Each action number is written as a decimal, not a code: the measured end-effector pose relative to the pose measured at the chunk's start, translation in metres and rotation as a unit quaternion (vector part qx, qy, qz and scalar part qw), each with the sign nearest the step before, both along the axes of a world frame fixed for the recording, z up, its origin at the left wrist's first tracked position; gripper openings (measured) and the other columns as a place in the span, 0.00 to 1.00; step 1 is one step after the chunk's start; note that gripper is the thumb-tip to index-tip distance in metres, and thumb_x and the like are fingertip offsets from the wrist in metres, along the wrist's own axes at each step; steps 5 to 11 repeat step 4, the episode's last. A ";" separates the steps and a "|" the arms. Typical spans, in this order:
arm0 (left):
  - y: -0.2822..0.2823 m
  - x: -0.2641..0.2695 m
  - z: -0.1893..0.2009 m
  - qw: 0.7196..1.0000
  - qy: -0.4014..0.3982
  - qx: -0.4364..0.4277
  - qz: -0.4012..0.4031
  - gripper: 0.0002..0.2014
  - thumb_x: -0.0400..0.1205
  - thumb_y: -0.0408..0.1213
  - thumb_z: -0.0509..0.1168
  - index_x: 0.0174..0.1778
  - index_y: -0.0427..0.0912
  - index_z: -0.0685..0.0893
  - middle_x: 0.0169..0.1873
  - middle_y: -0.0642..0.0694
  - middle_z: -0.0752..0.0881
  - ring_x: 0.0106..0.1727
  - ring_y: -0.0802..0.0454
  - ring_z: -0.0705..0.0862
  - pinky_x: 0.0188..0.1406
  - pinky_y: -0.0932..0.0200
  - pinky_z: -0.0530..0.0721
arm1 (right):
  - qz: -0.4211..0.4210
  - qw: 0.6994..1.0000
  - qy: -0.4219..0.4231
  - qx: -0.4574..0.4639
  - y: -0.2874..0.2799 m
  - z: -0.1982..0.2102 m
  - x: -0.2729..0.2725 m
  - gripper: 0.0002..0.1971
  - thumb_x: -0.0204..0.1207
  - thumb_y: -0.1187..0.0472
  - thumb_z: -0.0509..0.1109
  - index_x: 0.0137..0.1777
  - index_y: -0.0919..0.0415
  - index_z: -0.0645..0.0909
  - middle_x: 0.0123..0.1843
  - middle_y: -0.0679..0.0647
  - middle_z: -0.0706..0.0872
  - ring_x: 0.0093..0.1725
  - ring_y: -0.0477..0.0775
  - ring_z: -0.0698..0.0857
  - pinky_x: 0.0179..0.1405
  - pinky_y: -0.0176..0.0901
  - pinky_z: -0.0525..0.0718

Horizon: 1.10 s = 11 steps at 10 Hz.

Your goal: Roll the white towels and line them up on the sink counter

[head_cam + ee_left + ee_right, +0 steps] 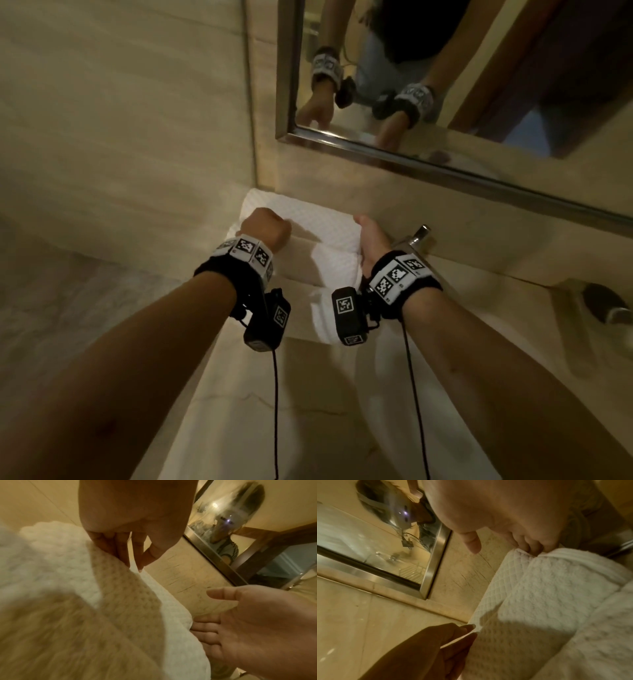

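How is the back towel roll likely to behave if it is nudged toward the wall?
The back roll looks soft and thick, so it would probably squash rather than slide. It is round, so it may roll. The left hand grips one end, which suggests it could unroll if released.

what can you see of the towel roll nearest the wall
The towel roll is white with a waffle-like quilted weave, lying on the beige counter against the back wall, in the corner below the mirror. A plusher white roll lies beside it. The left hand touches one end with curled fingers, and the right hand lies open-palmed at the other end.
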<state>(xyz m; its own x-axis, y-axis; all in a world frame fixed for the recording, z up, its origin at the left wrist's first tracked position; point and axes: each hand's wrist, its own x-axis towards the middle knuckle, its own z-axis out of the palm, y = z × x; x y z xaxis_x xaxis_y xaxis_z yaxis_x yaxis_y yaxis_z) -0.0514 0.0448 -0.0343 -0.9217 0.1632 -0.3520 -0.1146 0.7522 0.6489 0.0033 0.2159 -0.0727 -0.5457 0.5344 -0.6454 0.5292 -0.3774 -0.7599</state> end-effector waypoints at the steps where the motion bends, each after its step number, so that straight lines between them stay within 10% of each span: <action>1: 0.008 -0.005 0.011 1.000 0.010 -0.016 -0.023 0.16 0.81 0.39 0.63 0.49 0.27 0.85 0.50 0.29 0.86 0.54 0.34 0.84 0.41 0.56 0.74 | 0.013 0.999 0.020 0.030 -0.008 0.032 0.022 0.23 0.59 0.51 0.69 0.53 0.64 0.82 0.61 0.61 0.85 0.61 0.65 0.84 0.66 0.60 0.81; 3: 0.005 0.023 0.039 0.998 0.023 0.067 -0.004 0.11 0.73 0.36 0.67 0.40 0.30 0.88 0.39 0.35 0.90 0.45 0.39 0.89 0.48 0.50 0.88 | 0.069 0.995 0.064 0.025 -0.020 0.090 0.077 0.15 0.82 0.64 0.61 0.65 0.68 0.79 0.62 0.61 0.86 0.56 0.58 0.86 0.60 0.48 0.82; 11: 0.003 0.046 0.056 0.984 0.055 0.165 0.048 0.09 0.74 0.33 0.66 0.30 0.38 0.88 0.32 0.41 0.90 0.39 0.47 0.91 0.45 0.53 0.90 | 0.075 0.991 0.107 0.036 -0.022 0.109 0.099 0.13 0.82 0.65 0.60 0.62 0.64 0.81 0.55 0.57 0.89 0.48 0.52 0.88 0.50 0.43 0.85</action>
